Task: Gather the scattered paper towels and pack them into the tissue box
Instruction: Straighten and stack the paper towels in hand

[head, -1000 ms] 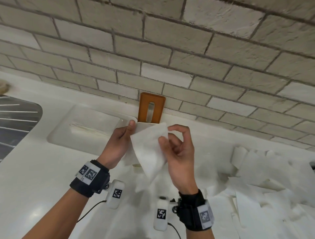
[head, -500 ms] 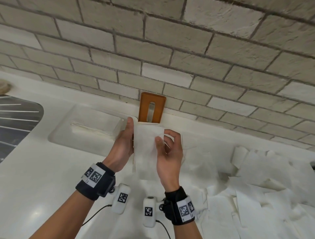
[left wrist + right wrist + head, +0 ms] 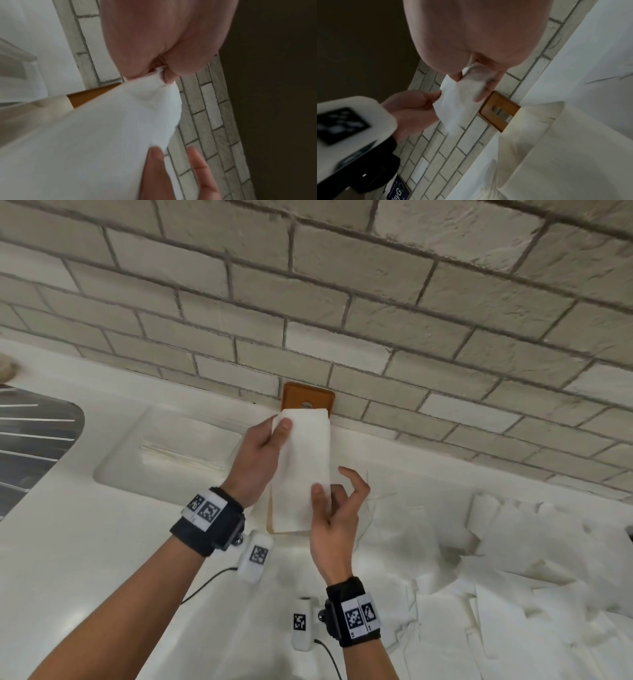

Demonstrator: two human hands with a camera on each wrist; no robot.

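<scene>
So the paper towel (image 3: 301, 470) is looking way neater than a second ago: back then it was hanging open and crooked between the hands, and now it's folded into one long narrow strip, so I'm guessing the folding is basically done and it's about ready to go into the tissue box (image 3: 271, 520), whose cream edge is peeking out just under the strip's lower end. The left hand (image 3: 258, 458) is pinching the top corner, thumb on the front face and the other fingers tucked behind where I can't see them. The right hand (image 3: 337, 515) is pinching the lower edge with thumb and what looks like the index finger, while its remaining fingers are curling loosely in the air off to the side, touching nothing. Just past the left fingertips the orange-brown wooden lid (image 3: 308, 400) is leaning against the brick wall (image 3: 376, 302). Counting up: two hands, one folded towel in them, one box, one lid, and a messy pile of loose towels (image 3: 513, 559) spreading out beyond the right hand, too many and too overlapped to count.
</scene>
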